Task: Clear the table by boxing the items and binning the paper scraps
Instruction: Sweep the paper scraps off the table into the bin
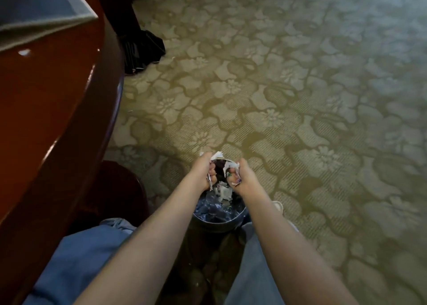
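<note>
At 9 o'clock, a shiny red-brown wooden table [57, 96] with a smooth, round edge. On top of it, at 10 o'clock, a flat grey-blue sheet [34, 11] with a pointy corner. At 11 o'clock, a black folded thing [143, 48] on the floor, too dark to tell what. From 12 to 4 o'clock, a soft green carpet [300, 85] full of flower shapes.

At 6 o'clock, rough blue jeans [80, 258] and two bare arms reaching out. Then the left hand [203, 173], fingers curled tight round one end of the paper scraps [220, 162]. White, crumpled and torn at the edges, bunched longways from 9 to 3 o'clock between both hands. At the other end, the right hand [242, 177], fingers curled round it too.

Just under the bunch, a round dark bin [217, 222] with its mouth facing up. Inside, crinkly blue stuff and more white bits. At 3 o'clock of the bin, the tip of a white shoe [278, 206].
</note>
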Action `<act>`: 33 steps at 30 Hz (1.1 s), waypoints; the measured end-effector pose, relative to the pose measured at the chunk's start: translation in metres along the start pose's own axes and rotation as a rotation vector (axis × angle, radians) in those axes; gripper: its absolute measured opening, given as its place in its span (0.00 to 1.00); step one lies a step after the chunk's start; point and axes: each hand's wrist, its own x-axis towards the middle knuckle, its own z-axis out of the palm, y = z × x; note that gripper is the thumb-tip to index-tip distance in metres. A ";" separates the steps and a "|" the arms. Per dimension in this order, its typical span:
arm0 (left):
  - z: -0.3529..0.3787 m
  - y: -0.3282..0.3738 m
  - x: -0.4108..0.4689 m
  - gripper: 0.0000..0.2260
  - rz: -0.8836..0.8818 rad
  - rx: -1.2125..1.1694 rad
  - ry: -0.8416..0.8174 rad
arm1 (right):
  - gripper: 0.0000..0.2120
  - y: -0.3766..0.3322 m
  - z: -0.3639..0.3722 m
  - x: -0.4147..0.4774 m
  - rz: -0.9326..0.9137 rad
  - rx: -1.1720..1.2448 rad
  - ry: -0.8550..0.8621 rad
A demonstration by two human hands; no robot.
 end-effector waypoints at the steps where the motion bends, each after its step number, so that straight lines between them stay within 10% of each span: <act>1: -0.002 -0.003 0.007 0.16 -0.007 0.023 0.024 | 0.15 0.002 -0.003 0.004 0.011 -0.043 0.025; 19: -0.014 -0.035 0.081 0.12 -0.059 0.358 0.248 | 0.14 0.023 -0.015 0.064 0.010 -0.738 0.309; 33: 0.002 -0.054 0.103 0.15 -0.314 -0.176 0.200 | 0.05 0.024 -0.012 0.073 0.185 -0.504 0.276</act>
